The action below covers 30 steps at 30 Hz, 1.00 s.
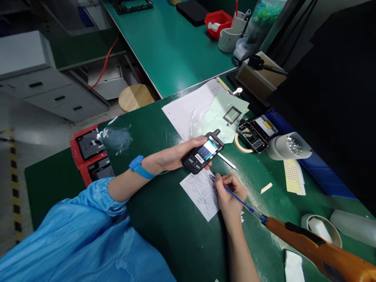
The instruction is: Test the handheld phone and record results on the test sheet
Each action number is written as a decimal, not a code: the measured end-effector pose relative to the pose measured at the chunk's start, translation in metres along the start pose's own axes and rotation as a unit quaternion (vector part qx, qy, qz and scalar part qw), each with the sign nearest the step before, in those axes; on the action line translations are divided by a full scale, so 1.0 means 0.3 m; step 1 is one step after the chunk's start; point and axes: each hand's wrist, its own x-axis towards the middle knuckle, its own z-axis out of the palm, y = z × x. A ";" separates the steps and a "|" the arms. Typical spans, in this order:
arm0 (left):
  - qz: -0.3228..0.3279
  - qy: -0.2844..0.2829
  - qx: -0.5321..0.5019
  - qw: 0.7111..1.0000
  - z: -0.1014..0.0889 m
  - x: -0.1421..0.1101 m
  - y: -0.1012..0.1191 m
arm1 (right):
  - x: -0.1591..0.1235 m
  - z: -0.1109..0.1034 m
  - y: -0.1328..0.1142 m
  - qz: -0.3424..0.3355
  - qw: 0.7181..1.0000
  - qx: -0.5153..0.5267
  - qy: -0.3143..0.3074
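On the green surface (188,235) lies a limp sheet (202,197). By its far edge, my left hand (174,154) wraps the stiff, likely solid phone (205,151), sides gripped, screen fragile; my right hand (232,194) pinches the light pen (241,202) low.
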 end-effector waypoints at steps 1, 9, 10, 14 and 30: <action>0.003 0.000 0.002 1.000 0.000 0.000 -0.001 | 0.000 0.001 0.000 0.000 1.000 -0.001 0.000; 0.008 0.010 0.015 1.000 0.000 0.001 -0.001 | 0.000 0.004 0.003 0.002 1.000 -0.009 0.014; 0.006 0.011 0.014 1.000 -0.001 0.001 0.000 | 0.000 0.004 0.002 -0.001 1.000 -0.010 0.015; -0.004 0.012 -0.002 1.000 -0.006 0.000 -0.002 | -0.001 0.007 -0.002 -0.014 1.000 -0.012 0.020; -0.007 0.007 -0.004 1.000 -0.009 0.000 0.001 | 0.001 0.011 -0.013 -0.007 0.999 -0.026 0.030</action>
